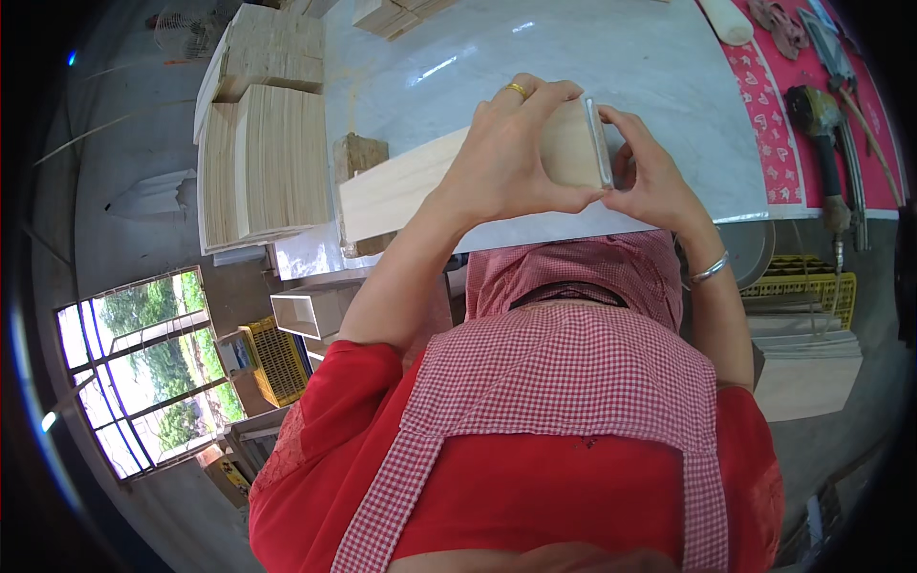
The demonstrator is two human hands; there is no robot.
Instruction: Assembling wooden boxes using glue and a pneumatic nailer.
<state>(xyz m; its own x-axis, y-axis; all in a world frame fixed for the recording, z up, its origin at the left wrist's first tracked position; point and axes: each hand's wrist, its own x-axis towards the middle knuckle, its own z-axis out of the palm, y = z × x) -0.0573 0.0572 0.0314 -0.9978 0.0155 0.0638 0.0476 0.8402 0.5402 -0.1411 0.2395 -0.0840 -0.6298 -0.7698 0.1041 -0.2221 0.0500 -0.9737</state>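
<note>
A long pale wooden board [406,183] lies at a slant on the table in front of me, its left end beside a small wooden block [361,153]. My left hand [501,153] grips the board near its right end, fingers at the far edge and thumb at the near edge. Across that end stands a thin panel [599,143], seen edge-on with a greyish rim. My right hand [650,172] is closed on the panel from the right, fingertips at its far part and thumb at its near corner. Both thumbs almost meet there. The panel's right face is mostly hidden.
Stacks of thin wooden boards [277,162] stand at the table's left. On a pink patterned cloth [764,124] at the right lie an air-powered tool [817,119] with a hose and a white roll [728,21]. Yellow crates [277,363] sit below table height.
</note>
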